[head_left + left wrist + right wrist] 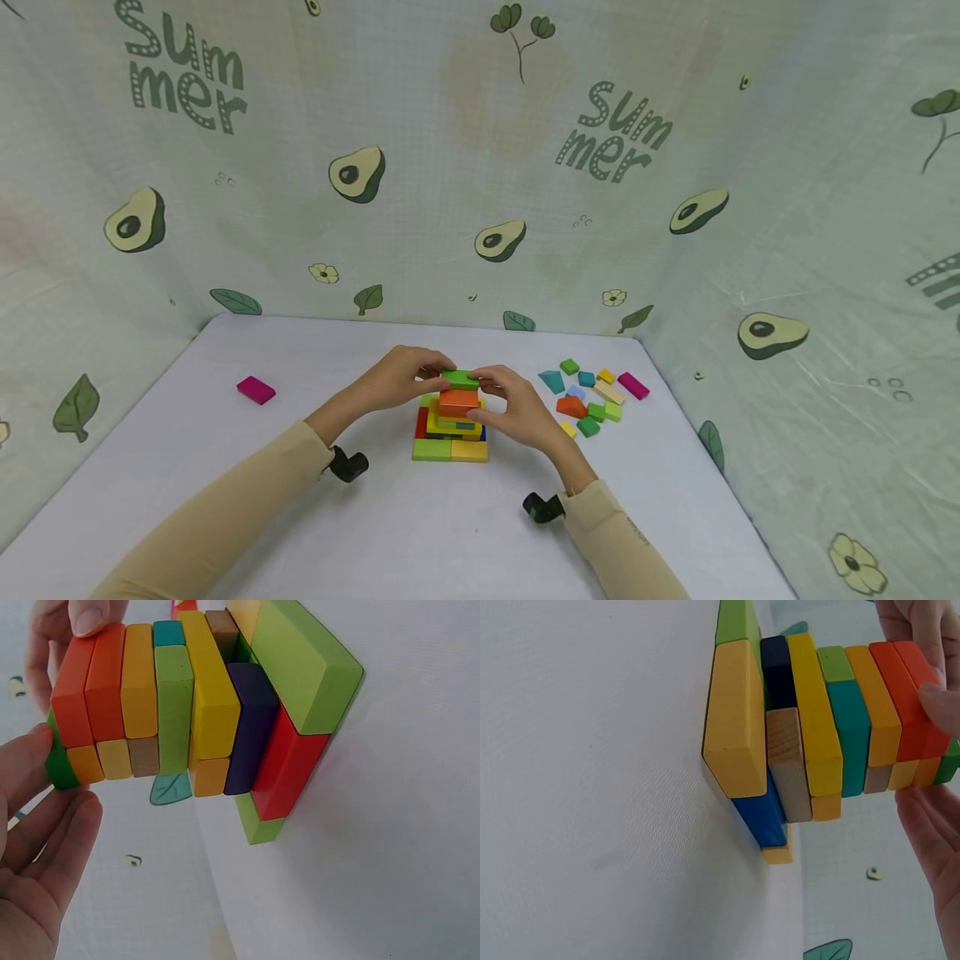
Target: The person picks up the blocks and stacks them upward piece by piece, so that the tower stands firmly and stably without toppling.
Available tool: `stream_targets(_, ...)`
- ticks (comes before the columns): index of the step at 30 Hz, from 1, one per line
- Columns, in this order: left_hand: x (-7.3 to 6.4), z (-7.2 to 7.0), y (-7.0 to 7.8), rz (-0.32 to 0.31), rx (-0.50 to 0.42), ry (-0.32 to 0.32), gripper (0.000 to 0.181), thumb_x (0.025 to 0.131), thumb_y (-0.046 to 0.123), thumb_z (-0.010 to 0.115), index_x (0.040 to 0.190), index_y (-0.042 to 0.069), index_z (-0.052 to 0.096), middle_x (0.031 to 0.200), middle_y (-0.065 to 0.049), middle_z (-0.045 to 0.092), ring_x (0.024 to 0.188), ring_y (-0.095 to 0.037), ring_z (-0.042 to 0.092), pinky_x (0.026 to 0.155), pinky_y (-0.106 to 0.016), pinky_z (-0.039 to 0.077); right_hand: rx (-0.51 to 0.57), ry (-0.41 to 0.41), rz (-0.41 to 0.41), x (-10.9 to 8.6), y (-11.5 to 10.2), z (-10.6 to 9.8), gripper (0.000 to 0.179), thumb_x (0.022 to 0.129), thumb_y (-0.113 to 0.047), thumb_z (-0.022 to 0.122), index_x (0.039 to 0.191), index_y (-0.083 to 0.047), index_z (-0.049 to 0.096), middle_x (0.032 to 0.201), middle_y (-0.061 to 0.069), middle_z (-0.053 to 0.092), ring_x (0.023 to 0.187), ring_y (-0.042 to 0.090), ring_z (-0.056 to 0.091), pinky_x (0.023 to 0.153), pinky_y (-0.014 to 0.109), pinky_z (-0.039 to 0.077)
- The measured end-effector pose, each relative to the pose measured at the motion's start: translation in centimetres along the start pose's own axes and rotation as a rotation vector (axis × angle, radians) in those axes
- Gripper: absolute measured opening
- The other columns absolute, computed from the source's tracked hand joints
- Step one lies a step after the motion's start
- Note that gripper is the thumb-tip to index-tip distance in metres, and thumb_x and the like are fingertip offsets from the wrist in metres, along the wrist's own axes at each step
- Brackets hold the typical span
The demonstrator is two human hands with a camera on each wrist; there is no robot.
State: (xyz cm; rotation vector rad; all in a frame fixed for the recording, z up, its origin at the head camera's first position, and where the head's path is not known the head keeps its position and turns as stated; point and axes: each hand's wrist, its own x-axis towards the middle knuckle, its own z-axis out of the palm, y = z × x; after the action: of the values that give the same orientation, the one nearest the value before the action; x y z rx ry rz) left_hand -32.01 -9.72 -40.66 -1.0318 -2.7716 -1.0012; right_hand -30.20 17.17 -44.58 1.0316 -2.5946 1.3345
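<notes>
A tower of colored wooden blocks (pixel 432 450) stands upright on the white table, wider at its base. A flat green block (pixel 461 380) lies across its top, above two stacked orange-red blocks (pixel 105 682). My left hand (pixel 401 379) pinches the green block's left end between thumb and fingers. At the tower's right side, my right hand (pixel 521 408) has its thumb on the orange-red blocks and its fingers by the green block's right end. Yellow, light green, teal and dark blue blocks (pixel 780 671) make up the lower layers.
Right of the tower lie several loose blocks, among them a teal triangle (pixel 552 381), an orange piece (pixel 572 407) and a magenta block (pixel 633 385). Another magenta block (pixel 257 390) lies alone at the left. A printed cloth (pixel 427 208) hangs behind the table.
</notes>
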Motion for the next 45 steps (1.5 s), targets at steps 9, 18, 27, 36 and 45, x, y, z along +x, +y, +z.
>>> stream_targets(9, 0.0, 0.1, 0.0, -0.009, -0.007, -0.010, 0.030, 0.101, 0.026, 0.076, 0.129, 0.015, 0.075, 0.116, 0.004, 0.076, 0.103, -0.012, 0.070, 0.095, -0.035, 0.061, 0.002, 0.006, -0.002, 0.0, 0.1, 0.1, 0.056, 0.093, -0.019, 0.085, 0.142, -0.015, 0.059, 0.140, 0.002, 0.060, 0.130, 0.020, 0.063, 0.109, 0.033, 0.052)
stream_targets(18, 0.0, 0.2, -0.3, -0.007, -0.009, -0.010, 0.033, 0.101, 0.027, 0.076, 0.131, 0.015, 0.073, 0.119, 0.003, 0.076, 0.104, -0.012, 0.070, 0.096, -0.034, 0.061, -0.009, 0.010, -0.005, 0.0, 0.0, 0.0, 0.055, 0.093, -0.019, 0.085, 0.141, -0.015, 0.059, 0.140, 0.001, 0.061, 0.129, 0.018, 0.063, 0.109, 0.032, 0.052)
stream_targets(27, -1.5, -1.8, -2.6, -0.041, 0.050, 0.037, 0.040, 0.103, 0.033, 0.072, 0.141, 0.018, 0.068, 0.133, -0.001, 0.072, 0.113, -0.018, 0.070, 0.098, -0.039, 0.060, -0.018, 0.010, 0.012, -0.1, -0.1, 0.0, 0.054, 0.094, -0.019, 0.084, 0.142, -0.016, 0.060, 0.141, 0.001, 0.061, 0.130, 0.018, 0.063, 0.109, 0.031, 0.052)
stream_targets(36, -7.0, -6.0, -8.9, -0.130, 0.076, 0.112, 0.041, 0.103, 0.023, 0.073, 0.142, 0.014, 0.066, 0.137, -0.009, 0.070, 0.117, -0.027, 0.069, 0.100, -0.048, 0.059, -0.036, 0.009, 0.002, 0.0, -0.2, 0.1, 0.056, 0.093, -0.017, 0.085, 0.142, -0.014, 0.060, 0.142, 0.002, 0.061, 0.130, 0.018, 0.063, 0.109, 0.031, 0.052)
stream_targets(45, -13.4, -9.9, -15.2, -0.249, 0.148, 0.104, 0.043, 0.104, 0.023, 0.072, 0.142, 0.006, 0.065, 0.139, -0.019, 0.067, 0.121, -0.040, 0.067, 0.100, -0.059, 0.056, -0.026, 0.017, -0.012, -0.1, -0.1, 0.2, 0.055, 0.092, -0.016, 0.085, 0.141, -0.014, 0.060, 0.140, 0.002, 0.061, 0.129, 0.019, 0.063, 0.109, 0.031, 0.053)
